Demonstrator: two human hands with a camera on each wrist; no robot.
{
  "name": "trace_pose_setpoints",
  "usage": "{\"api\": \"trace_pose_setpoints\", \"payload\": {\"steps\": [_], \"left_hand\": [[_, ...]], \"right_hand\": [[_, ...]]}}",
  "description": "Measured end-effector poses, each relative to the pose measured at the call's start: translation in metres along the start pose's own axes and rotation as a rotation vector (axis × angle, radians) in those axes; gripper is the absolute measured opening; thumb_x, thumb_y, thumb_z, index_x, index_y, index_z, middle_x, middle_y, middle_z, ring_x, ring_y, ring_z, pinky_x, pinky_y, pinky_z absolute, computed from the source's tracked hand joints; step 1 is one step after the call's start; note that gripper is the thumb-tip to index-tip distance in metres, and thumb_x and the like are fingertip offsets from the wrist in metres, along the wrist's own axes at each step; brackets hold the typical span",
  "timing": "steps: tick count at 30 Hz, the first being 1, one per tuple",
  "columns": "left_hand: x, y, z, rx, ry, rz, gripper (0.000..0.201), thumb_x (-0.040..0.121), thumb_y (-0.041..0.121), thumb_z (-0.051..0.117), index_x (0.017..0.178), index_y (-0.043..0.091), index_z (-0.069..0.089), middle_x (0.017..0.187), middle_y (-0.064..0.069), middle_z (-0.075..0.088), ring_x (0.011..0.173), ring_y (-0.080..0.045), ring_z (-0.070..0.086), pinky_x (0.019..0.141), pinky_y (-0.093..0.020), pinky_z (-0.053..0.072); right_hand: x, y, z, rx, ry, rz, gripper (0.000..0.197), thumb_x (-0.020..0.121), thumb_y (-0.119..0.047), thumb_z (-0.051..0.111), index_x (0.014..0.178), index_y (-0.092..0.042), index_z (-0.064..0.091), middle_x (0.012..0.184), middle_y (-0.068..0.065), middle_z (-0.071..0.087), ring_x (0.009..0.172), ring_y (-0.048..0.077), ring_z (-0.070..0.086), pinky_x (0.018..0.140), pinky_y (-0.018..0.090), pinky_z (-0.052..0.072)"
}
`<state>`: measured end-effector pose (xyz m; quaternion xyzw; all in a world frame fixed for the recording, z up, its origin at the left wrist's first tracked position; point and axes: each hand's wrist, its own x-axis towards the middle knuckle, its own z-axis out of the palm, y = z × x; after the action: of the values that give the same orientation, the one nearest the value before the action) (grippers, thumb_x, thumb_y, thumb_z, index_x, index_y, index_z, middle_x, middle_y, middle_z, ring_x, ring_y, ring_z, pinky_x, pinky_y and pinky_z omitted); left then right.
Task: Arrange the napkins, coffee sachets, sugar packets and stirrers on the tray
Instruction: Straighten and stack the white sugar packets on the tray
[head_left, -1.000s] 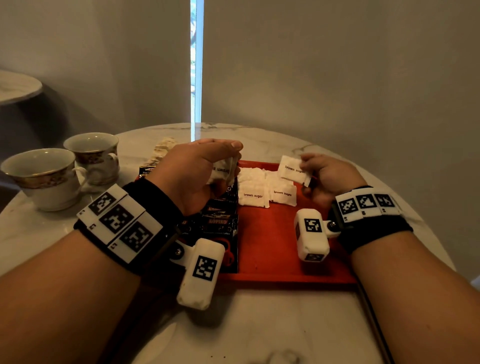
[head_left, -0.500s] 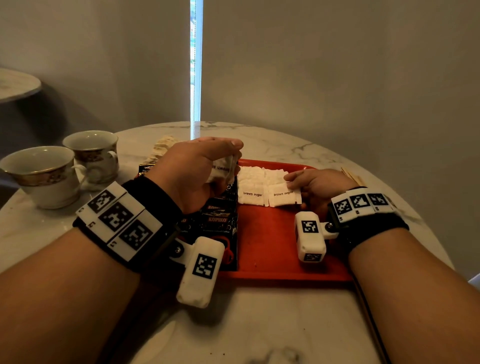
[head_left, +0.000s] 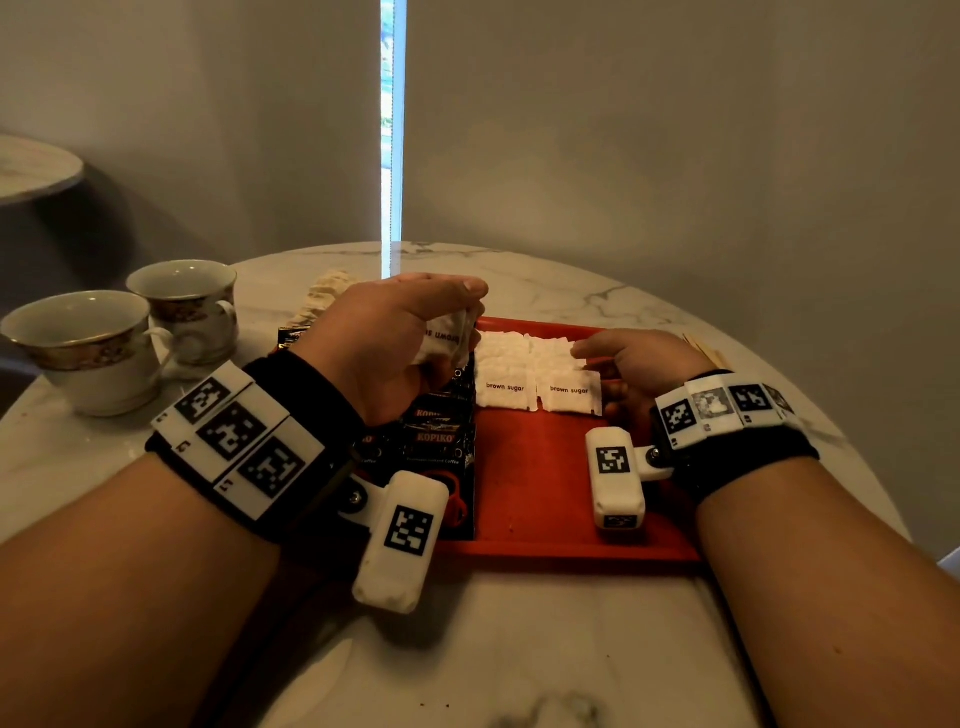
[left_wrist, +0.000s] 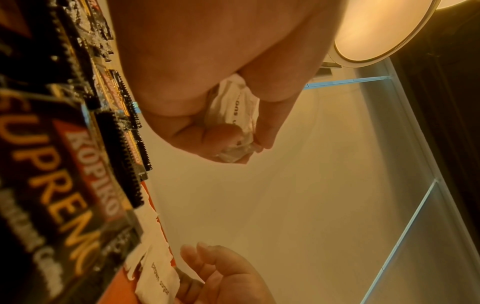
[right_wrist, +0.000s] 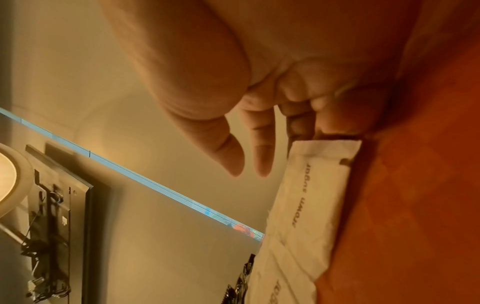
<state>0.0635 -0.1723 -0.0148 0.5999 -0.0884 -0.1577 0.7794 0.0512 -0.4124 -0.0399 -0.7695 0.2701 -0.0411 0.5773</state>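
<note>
Left hand (head_left: 387, 343) grips "brown sugar" packets (head_left: 448, 340); right hand (head_left: 631, 358), fingers loose, touches laid packets (head_left: 537, 379); "KOPIKO" sachets (head_left: 434, 441) at 9 o'clock on tray (head_left: 540, 493); cups (head_left: 130, 332) beyond.

Round marble desk (head_left: 545, 649), white with grey veining, set close to the walls. Grey-beige wall (head_left: 675, 156) behind, plain. Narrow vertical slit of daylight (head_left: 393, 130) between two wall panels or blinds, bluish, reaching down to the desk's far edge. Second round marble tabletop (head_left: 36, 166) at far left, higher in view, casting a dark shadow on the wall below it. Room dim overall. Wrist views: round ceiling lamp (left_wrist: 376, 28), lit warm yellow, on a pale ceiling; dark framed fixture (right_wrist: 54, 236) beside the lamp, detail unclear.
</note>
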Motion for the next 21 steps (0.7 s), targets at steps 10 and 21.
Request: {"api": "trace_pose_setpoints", "payload": {"steps": [10, 21], "left_hand": [[0.001, -0.001, -0.001, -0.048, -0.059, -0.073, 0.01, 0.09, 0.019, 0.066, 0.095, 0.013, 0.072, 0.085, -0.005, 0.063, 0.066, -0.016, 0.06, 0.046, -0.022, 0.043], [0.003, 0.0, -0.001, -0.091, -0.044, -0.054, 0.024, 0.092, 0.011, 0.051, 0.098, 0.008, 0.073, 0.086, -0.01, 0.06, 0.066, -0.02, 0.061, 0.048, -0.023, 0.044]], "right_hand": [[-0.008, -0.006, 0.0, 0.018, 0.056, -0.057, 0.026, 0.081, -0.035, 0.071, 0.093, -0.012, 0.073, 0.094, 0.007, 0.073, 0.071, 0.023, 0.061, 0.059, 0.036, 0.046], [-0.015, -0.006, 0.007, 0.072, -0.149, 0.037, 0.021, 0.096, -0.026, 0.061, 0.095, -0.005, 0.063, 0.084, 0.014, 0.067, 0.071, 0.025, 0.064, 0.066, 0.035, 0.056]]}}
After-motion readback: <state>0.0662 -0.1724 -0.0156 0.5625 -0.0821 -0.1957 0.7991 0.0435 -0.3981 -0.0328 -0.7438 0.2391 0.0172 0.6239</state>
